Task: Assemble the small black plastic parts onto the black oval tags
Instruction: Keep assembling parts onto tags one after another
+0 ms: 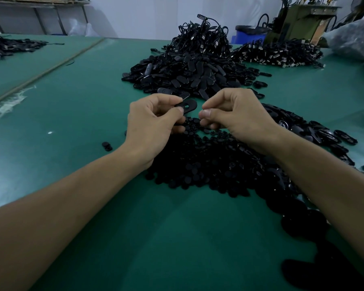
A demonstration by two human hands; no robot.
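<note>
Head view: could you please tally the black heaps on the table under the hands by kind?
Small-part heap: 1
Oval-tag heaps: 2
Corded-piece heaps: 2
Total: 5
Blurred dark shapes lower right: uncounted.

oval tag [188, 105] at centre: black plastic, smooth, faint sheen noted.
tag pile [189, 72] at 12 o'clock: black plastic, glossy glints seen.
small parts [198, 164] at 5 o'clock: black, matt.
table cover [72, 122]: green, matt, smooth.
bin [248, 37] at 1 o'clock: blue plastic.
bag [353, 38] at 2 o'clock: crinkled film.
</note>
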